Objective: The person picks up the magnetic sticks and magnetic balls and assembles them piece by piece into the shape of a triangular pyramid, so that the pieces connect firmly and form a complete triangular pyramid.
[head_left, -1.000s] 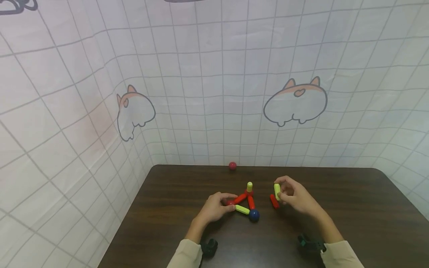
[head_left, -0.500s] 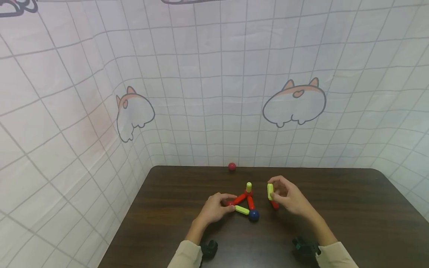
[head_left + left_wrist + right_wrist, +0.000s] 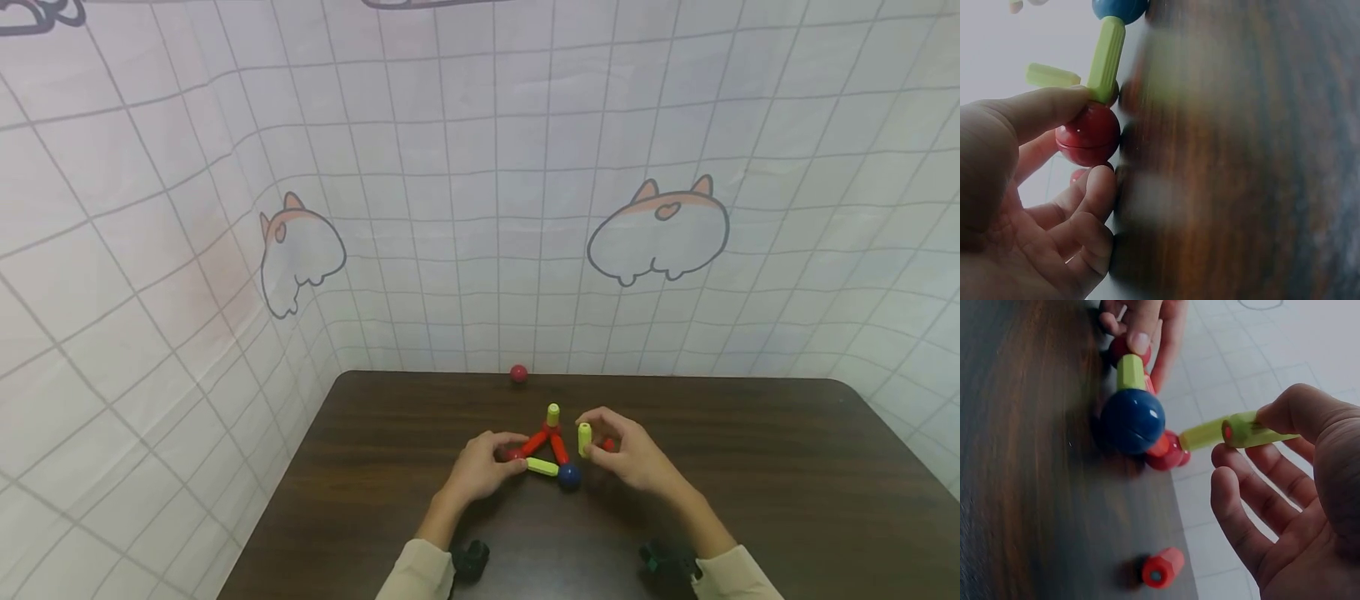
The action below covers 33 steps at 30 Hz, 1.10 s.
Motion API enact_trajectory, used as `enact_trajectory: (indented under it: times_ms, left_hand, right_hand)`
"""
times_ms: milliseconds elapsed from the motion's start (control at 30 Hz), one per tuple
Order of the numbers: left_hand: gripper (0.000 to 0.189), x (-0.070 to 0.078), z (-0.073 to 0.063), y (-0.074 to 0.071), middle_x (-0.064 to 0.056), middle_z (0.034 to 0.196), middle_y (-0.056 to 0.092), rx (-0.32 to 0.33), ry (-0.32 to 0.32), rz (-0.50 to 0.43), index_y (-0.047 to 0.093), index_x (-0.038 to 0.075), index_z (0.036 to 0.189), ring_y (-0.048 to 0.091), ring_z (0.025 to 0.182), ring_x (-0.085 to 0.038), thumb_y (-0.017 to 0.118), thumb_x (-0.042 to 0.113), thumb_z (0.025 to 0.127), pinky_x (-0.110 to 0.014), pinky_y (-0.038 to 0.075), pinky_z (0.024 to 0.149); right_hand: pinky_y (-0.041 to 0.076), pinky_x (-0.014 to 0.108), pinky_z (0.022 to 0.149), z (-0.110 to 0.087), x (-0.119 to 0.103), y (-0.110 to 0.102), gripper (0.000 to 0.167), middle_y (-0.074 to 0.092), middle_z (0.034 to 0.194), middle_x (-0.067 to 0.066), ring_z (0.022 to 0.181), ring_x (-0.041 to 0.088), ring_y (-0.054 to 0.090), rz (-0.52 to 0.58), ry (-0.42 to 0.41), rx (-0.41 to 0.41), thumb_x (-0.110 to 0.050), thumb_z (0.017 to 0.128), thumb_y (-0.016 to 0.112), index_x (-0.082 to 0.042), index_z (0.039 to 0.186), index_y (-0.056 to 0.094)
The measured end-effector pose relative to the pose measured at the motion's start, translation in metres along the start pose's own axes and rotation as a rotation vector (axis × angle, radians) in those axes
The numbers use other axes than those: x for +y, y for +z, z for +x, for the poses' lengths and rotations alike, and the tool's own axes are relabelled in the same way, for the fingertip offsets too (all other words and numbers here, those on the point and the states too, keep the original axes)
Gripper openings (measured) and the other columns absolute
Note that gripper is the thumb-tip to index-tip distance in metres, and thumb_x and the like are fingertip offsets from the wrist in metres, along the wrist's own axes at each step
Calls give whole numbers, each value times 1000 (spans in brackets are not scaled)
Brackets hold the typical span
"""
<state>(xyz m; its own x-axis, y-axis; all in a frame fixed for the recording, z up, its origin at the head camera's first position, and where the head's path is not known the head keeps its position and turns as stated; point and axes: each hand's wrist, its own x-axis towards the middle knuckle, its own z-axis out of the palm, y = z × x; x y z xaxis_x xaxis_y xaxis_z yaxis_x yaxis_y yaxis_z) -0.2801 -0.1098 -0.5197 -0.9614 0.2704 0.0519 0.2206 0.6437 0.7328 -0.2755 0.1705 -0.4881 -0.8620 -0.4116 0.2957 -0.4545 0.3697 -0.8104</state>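
A flat triangle of magnetic rods and balls lies on the dark table (image 3: 360, 467). Its corners are a red ball (image 3: 1088, 134), a blue ball (image 3: 569, 476) and a second red ball (image 3: 1163, 457) at the back. Two red rods and one yellow-green rod (image 3: 542, 467) join them, and another yellow-green rod (image 3: 552, 414) stands upright on the back ball. My left hand (image 3: 480, 467) pinches the left red ball between thumb and fingers. To the right of the triangle, my right hand (image 3: 633, 454) pinches a loose yellow-green magnetic rod (image 3: 1254, 430), held upright above the blue ball's level.
A loose red rod (image 3: 1163, 567) lies on the table, partly hidden behind the right hand in the head view. Near the far table edge sits a single red ball (image 3: 518, 373). A white grid-patterned curtain (image 3: 465, 250) hangs behind the table.
My right hand has moved left with the yellow-green rod, closer to the triangle, and now covers much of the loose red rod. The left hand has stayed on its ball.
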Motion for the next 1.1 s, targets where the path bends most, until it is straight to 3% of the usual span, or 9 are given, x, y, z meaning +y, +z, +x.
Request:
enact_trajectory:
  times_ms: [200,600,833,1100]
  left_hand:
    - [35,-2,0,0,0,95,62,9,-3,20,73,27,124,52,79,-14,78,32,90,-30,38,65]
    - [35,-2,-1,-1,0,95,62,13,-12,4,74,25,124,53,80,-14,79,31,90,-31,40,66]
    - [35,-1,0,-2,1,89,59,25,-4,20,73,25,124,51,76,-13,79,33,90,-30,39,64]
    - [26,0,-1,-2,5,80,58,27,-24,10,73,19,104,51,71,-10,83,35,85,-26,39,62]
  right_hand:
    - [50,29,68,1,-1,11,29,63,92,1,84,13,60,-40,9,-17,-8,92,74,-19,115,63]
    - [45,24,64,-1,3,25,24,63,94,0,85,13,58,-109,4,-103,-14,94,73,-11,116,63]
    - [46,24,65,0,4,24,24,65,94,-2,86,14,58,-117,19,-103,-17,93,75,-12,114,65]
    - [49,26,75,0,6,23,24,65,96,-3,87,7,59,-164,4,-82,-15,92,76,-11,113,66]
